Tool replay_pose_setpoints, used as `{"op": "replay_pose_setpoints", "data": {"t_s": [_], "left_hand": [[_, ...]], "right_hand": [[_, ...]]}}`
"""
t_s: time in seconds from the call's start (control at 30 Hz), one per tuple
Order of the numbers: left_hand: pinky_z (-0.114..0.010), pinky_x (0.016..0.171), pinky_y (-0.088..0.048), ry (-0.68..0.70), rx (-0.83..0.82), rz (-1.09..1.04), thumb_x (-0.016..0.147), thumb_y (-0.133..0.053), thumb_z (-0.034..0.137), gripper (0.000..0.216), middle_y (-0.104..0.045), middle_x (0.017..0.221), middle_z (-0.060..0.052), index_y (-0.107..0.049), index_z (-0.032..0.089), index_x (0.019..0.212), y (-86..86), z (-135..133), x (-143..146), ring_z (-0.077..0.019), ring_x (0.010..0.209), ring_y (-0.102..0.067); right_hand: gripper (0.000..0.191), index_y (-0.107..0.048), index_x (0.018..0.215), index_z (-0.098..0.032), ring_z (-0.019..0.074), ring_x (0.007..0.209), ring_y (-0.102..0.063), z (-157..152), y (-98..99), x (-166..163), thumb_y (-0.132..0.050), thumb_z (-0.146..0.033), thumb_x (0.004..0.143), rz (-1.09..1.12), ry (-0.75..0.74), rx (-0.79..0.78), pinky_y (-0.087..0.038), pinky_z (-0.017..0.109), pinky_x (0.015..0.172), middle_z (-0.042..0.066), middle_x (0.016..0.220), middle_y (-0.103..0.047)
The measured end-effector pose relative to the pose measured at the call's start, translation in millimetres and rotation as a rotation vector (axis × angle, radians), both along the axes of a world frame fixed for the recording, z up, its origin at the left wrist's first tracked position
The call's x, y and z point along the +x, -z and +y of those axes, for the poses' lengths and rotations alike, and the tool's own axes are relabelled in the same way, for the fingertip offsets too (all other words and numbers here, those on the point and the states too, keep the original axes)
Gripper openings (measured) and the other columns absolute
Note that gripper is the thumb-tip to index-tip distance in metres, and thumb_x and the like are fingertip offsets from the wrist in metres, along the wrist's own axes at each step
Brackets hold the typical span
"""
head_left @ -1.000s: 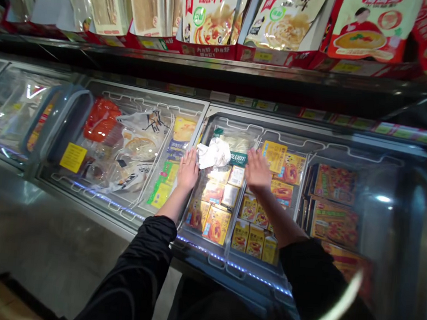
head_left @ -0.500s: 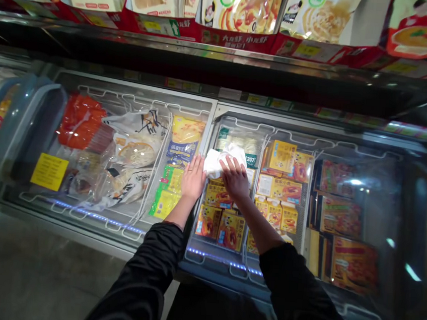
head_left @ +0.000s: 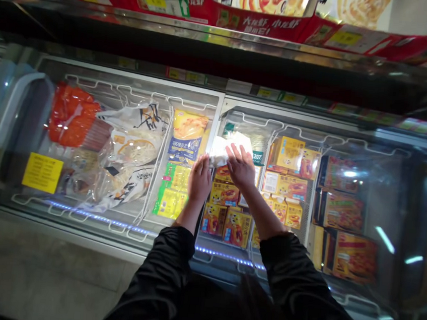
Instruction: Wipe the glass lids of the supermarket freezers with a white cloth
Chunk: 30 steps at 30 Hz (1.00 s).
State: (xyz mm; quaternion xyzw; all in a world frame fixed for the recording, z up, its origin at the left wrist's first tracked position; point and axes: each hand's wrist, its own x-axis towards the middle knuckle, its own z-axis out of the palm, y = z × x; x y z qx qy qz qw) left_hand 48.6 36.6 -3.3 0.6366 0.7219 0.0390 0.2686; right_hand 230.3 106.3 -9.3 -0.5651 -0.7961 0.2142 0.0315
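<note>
A crumpled white cloth (head_left: 220,146) lies on the glass lid of the chest freezer, near the frame between two lids. My right hand (head_left: 241,168) presses down on it, fingers bent over its lower right part. To the left, my left hand (head_left: 199,181) rests on the frame with its fingers stretched forward, and its fingertips are close to the cloth's left edge. Whether they touch the cloth I cannot tell. Under the glass below my right hand are yellow food boxes (head_left: 236,228) and a clear bag with a green label (head_left: 257,157).
Left of the frame, the freezer holds a yellow-blue bag (head_left: 187,135), white printed bags (head_left: 134,148) and a red package (head_left: 71,115). A yellow notice (head_left: 42,172) sits on the left lid. Darker boxes (head_left: 354,257) lie at the right. A shelf edge (head_left: 195,28) with packaged food overhangs the back.
My right hand and the cloth have moved slightly toward the back over the glass. My left hand's fingers have drawn closer together. The view has shifted, with less of the upper shelf showing.
</note>
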Motion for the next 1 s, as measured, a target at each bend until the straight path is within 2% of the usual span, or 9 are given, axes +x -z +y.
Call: {"op": "replay_pose_setpoints", "data": {"t_s": [0.1, 0.23, 0.4, 0.47, 0.53, 0.67, 0.8, 0.9, 1.0], "left_hand": [[-0.039, 0.143, -0.020, 0.001, -0.014, -0.002, 0.114, -0.029, 0.025, 0.068, -0.026, 0.184, -0.005, -0.013, 0.017, 0.180, -3.1, 1, 2, -0.0188, 0.172, -0.018], [-0.036, 0.143, -0.018, -0.008, 0.018, -0.014, 0.115, -0.024, 0.027, 0.062, -0.030, 0.182, -0.010, -0.032, 0.008, 0.174, -6.5, 1, 3, -0.0184, 0.172, -0.020], [-0.038, 0.142, -0.021, -0.012, 0.064, 0.001, 0.115, -0.029, 0.024, 0.059, -0.034, 0.181, -0.010, -0.035, 0.010, 0.172, -5.5, 0, 1, -0.0174, 0.171, -0.022], [-0.037, 0.142, -0.020, -0.011, 0.078, 0.004, 0.115, -0.029, 0.023, 0.059, -0.033, 0.182, -0.009, -0.033, 0.012, 0.173, -5.9, -1, 1, -0.0161, 0.171, -0.020], [-0.038, 0.142, -0.018, -0.009, 0.069, -0.003, 0.115, -0.029, 0.021, 0.060, -0.031, 0.183, -0.007, -0.029, 0.014, 0.174, -7.5, -1, 1, -0.0160, 0.172, -0.017], [-0.041, 0.143, -0.017, -0.020, 0.040, -0.035, 0.113, -0.036, 0.017, 0.066, -0.027, 0.184, -0.007, -0.022, 0.017, 0.178, -11.2, 1, 2, -0.0208, 0.172, -0.017], [-0.038, 0.143, -0.016, -0.033, 0.044, -0.014, 0.113, -0.036, 0.019, 0.064, -0.030, 0.183, -0.009, -0.028, 0.014, 0.176, -9.5, 3, 3, -0.0201, 0.172, -0.020], [-0.038, 0.142, -0.017, -0.035, 0.034, 0.007, 0.112, -0.036, 0.020, 0.063, -0.030, 0.183, -0.009, -0.031, 0.013, 0.175, -6.8, 4, 3, -0.0198, 0.171, -0.023], [-0.039, 0.142, -0.016, -0.046, 0.031, 0.024, 0.112, -0.034, 0.020, 0.062, -0.031, 0.183, -0.008, -0.032, 0.013, 0.174, -6.4, 5, 3, -0.0206, 0.171, -0.024]], "right_hand": [[0.058, -0.042, 0.173, -0.028, 0.0331, 0.169, -0.028, -34, -0.1, 2, -0.035, -0.036, 0.116, 0.004, 0.115, -0.001, -0.028, 0.059, 0.135, 0.005, 0.179, -0.041], [0.057, -0.043, 0.172, -0.026, 0.0333, 0.169, -0.029, -58, 0.2, -16, -0.036, -0.036, 0.117, 0.012, 0.063, -0.025, -0.027, 0.057, 0.136, 0.004, 0.178, -0.041], [0.055, -0.047, 0.170, -0.030, 0.0286, 0.168, -0.030, -1, 3.3, -11, -0.039, -0.040, 0.117, 0.065, -0.207, -0.024, -0.026, 0.052, 0.138, -0.002, 0.179, -0.038], [0.055, -0.048, 0.169, -0.030, 0.0303, 0.168, -0.031, 19, 3.7, 5, -0.041, -0.040, 0.116, 0.048, -0.179, -0.018, -0.027, 0.054, 0.138, -0.001, 0.180, -0.038], [0.057, -0.046, 0.171, -0.028, 0.0323, 0.169, -0.029, 21, 2.7, 23, -0.040, -0.038, 0.115, 0.008, -0.070, -0.009, -0.028, 0.058, 0.137, 0.001, 0.180, -0.036], [0.059, -0.041, 0.173, -0.028, 0.0328, 0.170, -0.025, -26, -1.7, 33, -0.039, -0.036, 0.115, -0.074, 0.102, -0.012, -0.028, 0.060, 0.136, 0.003, 0.182, -0.033], [0.058, -0.044, 0.172, -0.030, 0.0343, 0.169, -0.028, -68, -2.5, 0, -0.040, -0.039, 0.115, -0.060, 0.059, -0.041, -0.028, 0.060, 0.136, 0.002, 0.181, -0.035], [0.057, -0.044, 0.172, -0.034, 0.0299, 0.169, -0.029, -52, 0.4, -13, -0.038, -0.040, 0.115, 0.009, -0.066, -0.006, -0.029, 0.055, 0.137, -0.003, 0.181, -0.034], [0.057, -0.045, 0.171, -0.035, 0.0286, 0.168, -0.032, -16, 6.6, 3, -0.042, -0.036, 0.114, 0.033, -0.107, 0.024, -0.028, 0.054, 0.137, -0.003, 0.179, -0.037]]}}
